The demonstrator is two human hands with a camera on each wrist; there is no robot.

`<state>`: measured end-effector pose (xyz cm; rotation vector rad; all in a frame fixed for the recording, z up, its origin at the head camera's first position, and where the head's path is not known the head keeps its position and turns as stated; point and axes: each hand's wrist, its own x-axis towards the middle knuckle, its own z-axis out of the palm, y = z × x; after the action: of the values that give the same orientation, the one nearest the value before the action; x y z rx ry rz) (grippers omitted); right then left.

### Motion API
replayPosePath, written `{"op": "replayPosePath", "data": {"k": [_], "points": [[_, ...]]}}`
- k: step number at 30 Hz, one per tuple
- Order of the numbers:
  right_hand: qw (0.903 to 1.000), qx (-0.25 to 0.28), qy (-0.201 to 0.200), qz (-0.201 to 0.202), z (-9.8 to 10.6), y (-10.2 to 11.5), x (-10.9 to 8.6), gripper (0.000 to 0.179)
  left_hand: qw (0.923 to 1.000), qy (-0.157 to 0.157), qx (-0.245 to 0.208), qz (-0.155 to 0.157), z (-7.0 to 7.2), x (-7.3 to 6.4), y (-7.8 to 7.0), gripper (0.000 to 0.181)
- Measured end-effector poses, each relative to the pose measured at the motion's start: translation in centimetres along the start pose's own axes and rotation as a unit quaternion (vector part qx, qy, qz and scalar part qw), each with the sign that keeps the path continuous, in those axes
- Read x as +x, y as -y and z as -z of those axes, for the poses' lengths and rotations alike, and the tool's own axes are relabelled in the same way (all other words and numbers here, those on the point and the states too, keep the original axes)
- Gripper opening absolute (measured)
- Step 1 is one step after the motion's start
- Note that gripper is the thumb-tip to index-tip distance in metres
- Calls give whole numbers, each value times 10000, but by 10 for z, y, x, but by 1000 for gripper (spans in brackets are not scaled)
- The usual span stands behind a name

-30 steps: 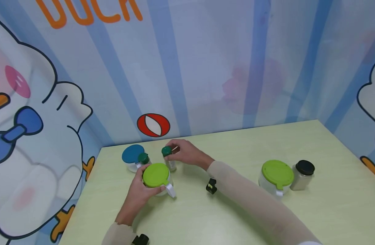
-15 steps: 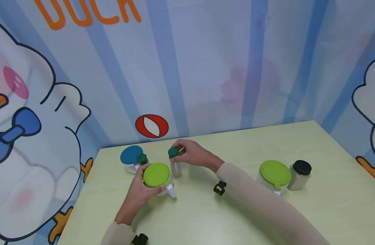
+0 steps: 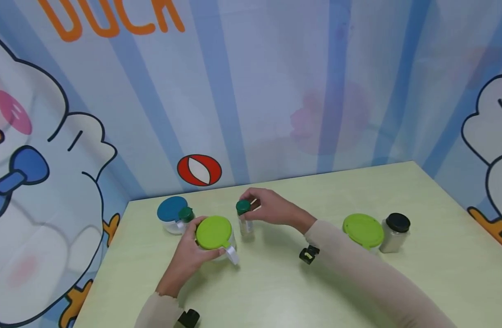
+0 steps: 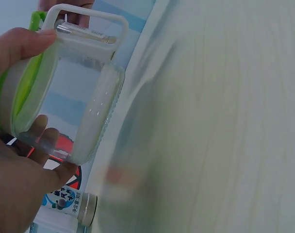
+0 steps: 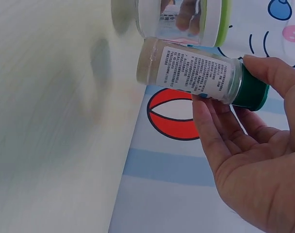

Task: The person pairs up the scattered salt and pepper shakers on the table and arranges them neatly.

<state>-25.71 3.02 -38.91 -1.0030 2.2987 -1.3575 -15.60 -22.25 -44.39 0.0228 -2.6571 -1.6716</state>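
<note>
My left hand grips a clear jar with a lime-green lid and a white handle. In the left wrist view, the thumb lies near the handle and the fingers wrap the glass, with the jar's base close over the table. To the right of it, my right hand holds a small seasoning shaker by its dark green cap, thumb on one side and fingers on the other. Pale contents and a white printed label show on the shaker. Its base is above the tabletop, close beside the jar.
Behind my left hand stand a blue-lidded jar and another green-capped shaker. Over on the right, a second lime-lidded jar, partly behind my right sleeve, stands next to a black-lidded jar. A printed backdrop borders the pale table.
My right hand has carried the green-capped shaker rightward, away from the blue-lidded jar. My left hand keeps its grip on the lime-lidded jar, shifted slightly right. The head view has turned slightly right.
</note>
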Motion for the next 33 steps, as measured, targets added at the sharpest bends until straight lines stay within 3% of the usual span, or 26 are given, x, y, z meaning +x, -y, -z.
{"op": "replayPosePath", "data": {"k": [21,33], "points": [[9997,-91,-24,-215,31,-5,-58,36,9981,331,271,-441,-20,9,-12,95],[9994,-237,-81,-252,44,-3,-83,40,9962,673,85,-553,-29,14,-19,93]]}}
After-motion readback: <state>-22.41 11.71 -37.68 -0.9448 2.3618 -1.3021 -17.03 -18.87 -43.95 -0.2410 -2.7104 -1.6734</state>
